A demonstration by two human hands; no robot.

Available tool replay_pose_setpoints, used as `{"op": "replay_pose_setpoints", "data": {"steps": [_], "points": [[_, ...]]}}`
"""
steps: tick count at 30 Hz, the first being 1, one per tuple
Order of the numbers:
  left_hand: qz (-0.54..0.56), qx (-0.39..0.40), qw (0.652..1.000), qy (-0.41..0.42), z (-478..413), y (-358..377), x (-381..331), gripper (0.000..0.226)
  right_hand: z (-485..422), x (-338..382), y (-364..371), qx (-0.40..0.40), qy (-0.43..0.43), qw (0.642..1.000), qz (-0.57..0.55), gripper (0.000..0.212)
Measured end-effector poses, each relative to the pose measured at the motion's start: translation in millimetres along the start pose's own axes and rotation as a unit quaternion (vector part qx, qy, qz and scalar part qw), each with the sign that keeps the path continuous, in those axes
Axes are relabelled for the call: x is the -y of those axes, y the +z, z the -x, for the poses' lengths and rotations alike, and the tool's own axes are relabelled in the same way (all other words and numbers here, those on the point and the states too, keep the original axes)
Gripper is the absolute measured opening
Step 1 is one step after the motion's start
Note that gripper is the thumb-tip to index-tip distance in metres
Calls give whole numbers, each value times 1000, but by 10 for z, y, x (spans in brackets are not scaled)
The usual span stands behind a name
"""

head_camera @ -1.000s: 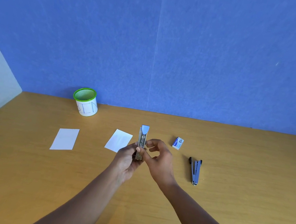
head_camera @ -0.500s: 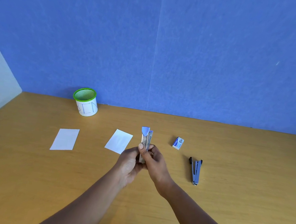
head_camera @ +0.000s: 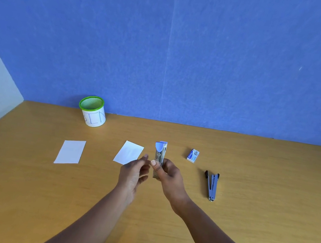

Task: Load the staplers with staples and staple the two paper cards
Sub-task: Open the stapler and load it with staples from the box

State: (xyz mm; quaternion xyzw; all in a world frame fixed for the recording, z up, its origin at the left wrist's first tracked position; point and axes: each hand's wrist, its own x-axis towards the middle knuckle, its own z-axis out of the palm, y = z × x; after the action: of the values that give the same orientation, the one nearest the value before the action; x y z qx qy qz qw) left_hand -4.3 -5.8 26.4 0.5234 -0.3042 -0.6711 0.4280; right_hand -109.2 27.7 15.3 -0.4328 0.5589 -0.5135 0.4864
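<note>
Head view: stapler (head_camera: 160,157) upright above tabletop (head_camera: 267,211); right hand (head_camera: 168,176) grips its lower half, thumb across front. Left hand (head_camera: 133,172) just beside it, fingers loose, holding nothing. Staple box (head_camera: 193,155) lies right of stapler, open or closed unclear. Green-rimmed cup (head_camera: 92,112) by back wall, contents not visible. Second stapler (head_camera: 211,185) splayed open at right. Right card (head_camera: 129,152), left card (head_camera: 70,151) flat, apart. Bare tabletop along near edge and far right. Half second earlier both hands held stapler; left has let go.
</note>
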Motion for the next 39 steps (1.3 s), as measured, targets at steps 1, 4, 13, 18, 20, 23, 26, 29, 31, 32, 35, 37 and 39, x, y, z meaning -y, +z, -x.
{"op": "replay_pose_setpoints", "data": {"steps": [1, 4, 13, 18, 20, 23, 26, 29, 31, 32, 35, 37, 39], "points": [[3, 6, 1000, 1, -2, -6, 0, 21, -4, -5, -8, -6, -2, 1000, 9, 11], [3, 71, 997, 15, -9, -26, -5, 26, -11, -13, -14, -9, -5, 1000, 16, 5], [-7, 148, 989, 19, 13, 15, -1, 19, -11, -15, 4, -1, 0, 1000, 26, 11], [-2, 123, 992, 15, 0, 30, 12, 15, -3, 8, 5, 0, -14, 999, 31, 14], [1, 125, 992, 16, 12, 38, 2, 15, -5, 15, 1, -2, -19, 999, 42, 17], [-1, 128, 992, 15, 42, 42, -17, 17, -9, 17, -10, -7, -24, 998, 63, 19], [-3, 126, 992, 15, 47, 40, -22, 18, -6, 17, -12, -8, -28, 997, 67, 20], [-3, 124, 992, 15, 46, 40, -35, 18, -4, 32, -10, -9, -31, 997, 68, 23], [-6, 126, 992, 17, 41, 41, -44, 18, -8, 39, -10, -8, -34, 997, 68, 24], [-7, 127, 992, 17, 39, 42, -47, 18, -10, 41, -11, -7, -35, 997, 70, 25], [-11, 129, 991, 15, 33, 47, -52, 18, -13, 44, -13, -8, -36, 997, 74, 27], [-11, 129, 992, 13, 33, 51, -57, 18, -17, 42, -13, -10, -34, 997, 73, 28], [-11, 126, 992, 13, 32, 48, -58, 18, -21, 38, -11, -10, -31, 996, 77, 28]]}}
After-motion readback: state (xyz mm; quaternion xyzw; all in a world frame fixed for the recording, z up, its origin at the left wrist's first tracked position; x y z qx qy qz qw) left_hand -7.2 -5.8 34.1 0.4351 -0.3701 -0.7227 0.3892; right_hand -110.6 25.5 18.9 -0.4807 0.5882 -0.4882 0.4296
